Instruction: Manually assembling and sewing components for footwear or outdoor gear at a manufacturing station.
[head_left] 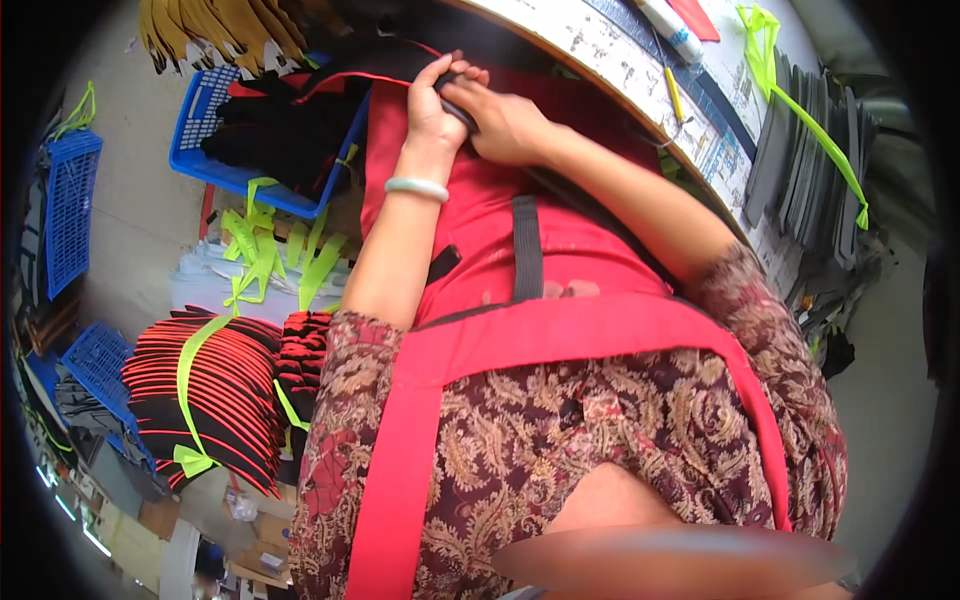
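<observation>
My left hand [437, 108], with a pale green bangle [417, 188] at its wrist, is closed at the top middle of the head view. Against it, my right hand [508, 125] is closed too, its fingers curled over a dark edge between the two palms. Both grip a black fabric piece with red edging [375, 68], which stretches off to the left past the fingers. Most of the part inside the hands is hidden. Below them lies the red apron [590, 235] that I wear, with a black strap on it.
At left, a blue basket [255, 183] holds black pieces with red edges. Below it sits a black-and-red stack [205, 390] tied with a lime-green strip. A worn white table [590, 60] curves along the upper right, bearing a yellow pen [673, 95] and a bundle of dark sheets [812, 150].
</observation>
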